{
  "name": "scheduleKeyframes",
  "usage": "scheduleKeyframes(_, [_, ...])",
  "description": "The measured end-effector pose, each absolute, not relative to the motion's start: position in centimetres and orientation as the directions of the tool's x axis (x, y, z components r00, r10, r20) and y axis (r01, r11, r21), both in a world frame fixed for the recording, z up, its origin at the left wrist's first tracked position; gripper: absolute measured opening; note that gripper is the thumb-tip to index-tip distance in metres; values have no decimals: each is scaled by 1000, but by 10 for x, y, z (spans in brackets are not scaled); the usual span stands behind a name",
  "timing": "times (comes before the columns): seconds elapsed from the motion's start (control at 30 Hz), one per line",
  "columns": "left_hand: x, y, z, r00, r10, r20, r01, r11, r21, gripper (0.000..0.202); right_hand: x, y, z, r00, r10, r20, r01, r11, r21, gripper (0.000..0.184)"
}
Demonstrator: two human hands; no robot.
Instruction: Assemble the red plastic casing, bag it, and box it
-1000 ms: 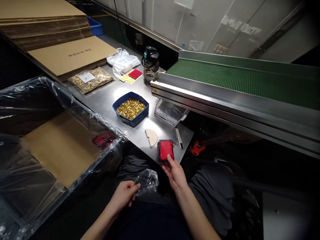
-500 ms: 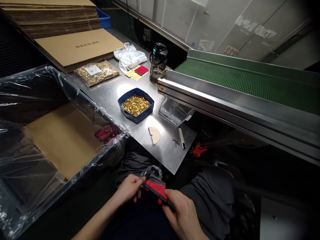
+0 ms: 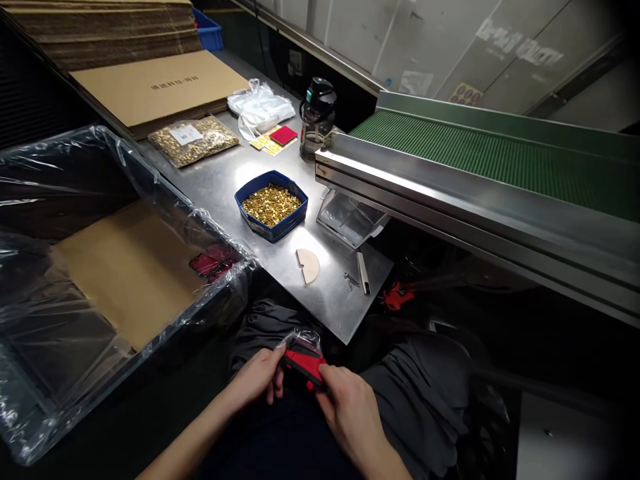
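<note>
A red and black plastic piece (image 3: 304, 363) with a clear plastic part at its far end is held between my two hands, low over my lap. My left hand (image 3: 263, 375) pinches its left end between thumb and fingers. Around its right end my right hand (image 3: 345, 400) is closed. The exact kind of the piece cannot be made out. Beyond it on the metal table (image 3: 335, 313) lie a pale half-round disc (image 3: 308, 266) with a small notch and a blue tray (image 3: 273, 233) of small gold-coloured metal parts (image 3: 273, 204).
A plastic-lined bin (image 3: 220, 293) at left holds cardboard and red-black pieces (image 3: 214, 262). A green conveyor (image 3: 450, 147) runs along the right. A bag of gold parts (image 3: 195, 141), a bottle (image 3: 317, 117), cardboard sheets (image 3: 160, 87) and a white-handled tool (image 3: 363, 272) are on the table.
Both hands have shifted slightly up and to the left with the red and black piece, which now points a little differently. My right hand has closed in toward the left.
</note>
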State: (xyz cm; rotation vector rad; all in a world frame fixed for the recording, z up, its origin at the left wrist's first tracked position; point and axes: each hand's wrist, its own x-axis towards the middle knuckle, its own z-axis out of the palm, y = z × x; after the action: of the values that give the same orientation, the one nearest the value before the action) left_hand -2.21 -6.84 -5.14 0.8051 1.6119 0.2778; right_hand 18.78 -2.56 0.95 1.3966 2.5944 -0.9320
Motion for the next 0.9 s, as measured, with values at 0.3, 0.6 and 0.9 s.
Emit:
scheduleKeyframes(0.3, [-34,-50,-33,-49,956,-289,749,227,623,35,180,-23,2,-544,772,-328,815,393,-427,19])
scheduleKeyframes(0.6, [-1,-60,-20,1,970,-244,857,125,501,24,178,-24,8,-368,893,-260,872,235,-428,20])
scheduleKeyframes(0.9, [7,-62,1,179,981,-76,739,-83,669,25,170,-7,13,-525,775,-351,787,286,-546,4])
